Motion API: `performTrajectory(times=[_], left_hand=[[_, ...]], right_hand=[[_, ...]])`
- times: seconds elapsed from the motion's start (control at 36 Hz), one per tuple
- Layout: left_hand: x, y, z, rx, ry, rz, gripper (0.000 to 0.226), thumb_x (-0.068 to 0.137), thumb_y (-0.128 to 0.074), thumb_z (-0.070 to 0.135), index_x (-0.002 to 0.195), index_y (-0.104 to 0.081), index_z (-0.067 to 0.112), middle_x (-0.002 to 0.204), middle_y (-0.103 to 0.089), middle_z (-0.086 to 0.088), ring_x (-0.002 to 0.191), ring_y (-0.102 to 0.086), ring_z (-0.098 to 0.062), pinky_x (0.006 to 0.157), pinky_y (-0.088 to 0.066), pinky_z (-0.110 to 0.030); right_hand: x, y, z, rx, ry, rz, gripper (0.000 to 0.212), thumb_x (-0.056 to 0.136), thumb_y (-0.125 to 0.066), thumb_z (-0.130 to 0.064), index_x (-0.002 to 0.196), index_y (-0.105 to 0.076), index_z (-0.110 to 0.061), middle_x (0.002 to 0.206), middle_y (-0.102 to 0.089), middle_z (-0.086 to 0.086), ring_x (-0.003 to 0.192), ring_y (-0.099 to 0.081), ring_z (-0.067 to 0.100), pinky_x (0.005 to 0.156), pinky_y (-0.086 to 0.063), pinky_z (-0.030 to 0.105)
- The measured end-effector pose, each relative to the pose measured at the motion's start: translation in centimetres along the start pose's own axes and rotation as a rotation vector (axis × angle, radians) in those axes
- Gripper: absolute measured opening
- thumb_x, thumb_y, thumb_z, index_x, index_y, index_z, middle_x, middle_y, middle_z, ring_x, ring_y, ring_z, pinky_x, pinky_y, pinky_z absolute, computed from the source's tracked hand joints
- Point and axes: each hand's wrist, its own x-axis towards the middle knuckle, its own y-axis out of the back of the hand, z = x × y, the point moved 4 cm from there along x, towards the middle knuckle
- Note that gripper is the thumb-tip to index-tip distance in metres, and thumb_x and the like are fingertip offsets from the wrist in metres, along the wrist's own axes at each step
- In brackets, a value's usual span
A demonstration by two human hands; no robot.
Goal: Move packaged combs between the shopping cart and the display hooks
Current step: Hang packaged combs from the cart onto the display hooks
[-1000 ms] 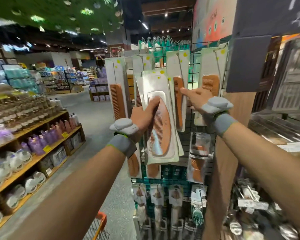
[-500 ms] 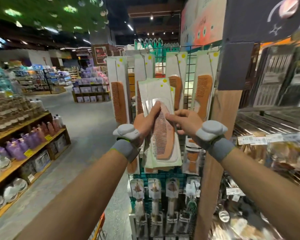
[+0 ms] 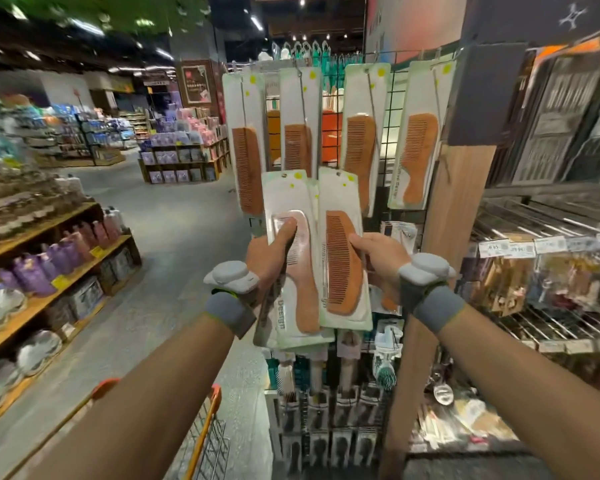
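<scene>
Left hand [image 3: 267, 261] grips the comb stack [image 3: 300, 306], right hand [image 3: 381, 261] pinches one pack [image 3: 340, 265]; best line its top hole squarely with a display hook [image 3: 303, 95]

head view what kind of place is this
A retail shop, probably a supermarket or homeware store. Packaged combs hang on a wire grid display, shelves of bottles carry yellow price tags along the aisle, and an orange shopping cart stands below the arms.
</scene>
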Motion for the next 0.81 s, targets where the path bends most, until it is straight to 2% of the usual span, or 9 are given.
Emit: performTrajectory(times=[0.11, 0.25, 0.31, 0.36, 0.44, 0.53, 0.58, 0.67, 0.81], left_hand=[[-0.5, 1.5, -3.1, 0.075, 0.060, 0.021, 0.071, 0.079, -0.057, 0.068, 0.105, -0.070, 0.003, 0.104, -0.070, -0.016, 0.096, -0.066, -0.032, 0.092, -0.052, -0.045], [-1.0, 2.7, -6.3, 0.082, 0.112, 0.044, 0.059, 0.088, -0.056, 0.058, 0.111, -0.067, 0.004, 0.111, -0.067, -0.014, 0.101, -0.064, -0.030, 0.094, -0.050, -0.040], [-1.3, 2.7, -7.2, 0.087, 0.123, 0.045, 0.042, 0.091, -0.056, 0.051, 0.093, -0.066, 0.010, 0.102, -0.067, -0.012, 0.092, -0.063, -0.027, 0.085, -0.049, -0.034], [-1.6, 2.5, -8.1, 0.101, 0.139, 0.029, 0.036, 0.093, -0.054, 0.050, 0.088, -0.064, 0.015, 0.095, -0.065, -0.010, 0.085, -0.061, -0.025, 0.077, -0.045, -0.031], [-1.8, 2.0, -9.4, 0.107, 0.166, 0.027, 0.042, 0.091, -0.054, 0.053, 0.093, -0.068, 0.013, 0.096, -0.068, -0.011, 0.084, -0.064, -0.025, 0.074, -0.045, -0.029], [-2.0, 1.3, -10.2, 0.091, 0.199, 0.055, 0.047, 0.091, -0.056, 0.051, 0.098, -0.071, 0.007, 0.093, -0.067, -0.011, 0.081, -0.062, -0.024, 0.073, -0.044, -0.029], [-2.1, 0.9, -10.2, 0.095, 0.193, 0.062, 0.047, 0.092, -0.056, 0.048, 0.102, -0.070, 0.004, 0.093, -0.065, -0.011, 0.084, -0.061, -0.024, 0.075, -0.043, -0.029], [-2.2, 0.1, -10.1, 0.066, 0.202, 0.076, 0.043, 0.093, -0.057, 0.044, 0.104, -0.070, 0.004, 0.094, -0.064, -0.009, 0.089, -0.062, -0.026, 0.077, -0.043, -0.028], [-1.9, -1.0, -10.0, 0.044, 0.213, 0.079, 0.042, 0.092, -0.058, 0.045, 0.104, -0.070, 0.007, 0.096, -0.065, -0.009, 0.087, -0.061, -0.023, 0.077, -0.043, -0.027]], right_hand=[[-0.8, 0.0, 3.1, -0.131, -0.014, -0.003, 0.021, 0.090, -0.061, -0.028, 0.099, -0.066, -0.010, 0.096, -0.071, 0.010, 0.091, -0.068, 0.028, 0.086, -0.055, 0.043], [-1.3, 0.4, 7.0, -0.194, -0.078, 0.078, 0.010, 0.087, -0.063, -0.021, 0.080, -0.060, -0.015, 0.079, -0.063, 0.005, 0.071, -0.059, 0.020, 0.064, -0.049, 0.021], [-1.2, 0.4, 8.7, -0.217, -0.128, 0.091, 0.019, 0.085, -0.064, -0.026, 0.072, -0.057, -0.016, 0.073, -0.059, 0.006, 0.073, -0.056, 0.025, 0.070, -0.047, 0.030], [-1.0, 0.4, 10.4, -0.202, -0.172, 0.085, 0.022, 0.084, -0.065, -0.031, 0.068, -0.055, -0.018, 0.073, -0.060, 0.008, 0.077, -0.057, 0.027, 0.077, -0.048, 0.040], [-1.3, 0.3, 11.7, -0.211, -0.225, 0.050, 0.016, 0.087, -0.062, -0.030, 0.079, -0.058, -0.017, 0.086, -0.063, 0.012, 0.083, -0.060, 0.027, 0.085, -0.051, 0.044], [-1.3, 0.7, 12.1, -0.225, -0.231, 0.064, 0.019, 0.090, -0.060, -0.026, 0.101, -0.059, -0.010, 0.098, -0.063, 0.013, 0.088, -0.058, 0.025, 0.079, -0.047, 0.032], [-1.3, 0.9, 12.2, -0.239, -0.230, 0.076, 0.025, 0.090, -0.060, -0.025, 0.107, -0.059, -0.007, 0.102, -0.063, 0.013, 0.092, -0.059, 0.026, 0.080, -0.045, 0.031], [-0.9, 1.2, 12.4, -0.221, -0.242, 0.057, 0.029, 0.090, -0.060, -0.025, 0.111, -0.058, -0.005, 0.112, -0.065, 0.017, 0.101, -0.063, 0.032, 0.092, -0.050, 0.042], [0.1, 1.6, 11.9, -0.191, -0.214, 0.081, 0.027, 0.092, -0.058, -0.022, 0.112, -0.057, -0.004, 0.113, -0.064, 0.015, 0.103, -0.062, 0.032, 0.093, -0.048, 0.040]])
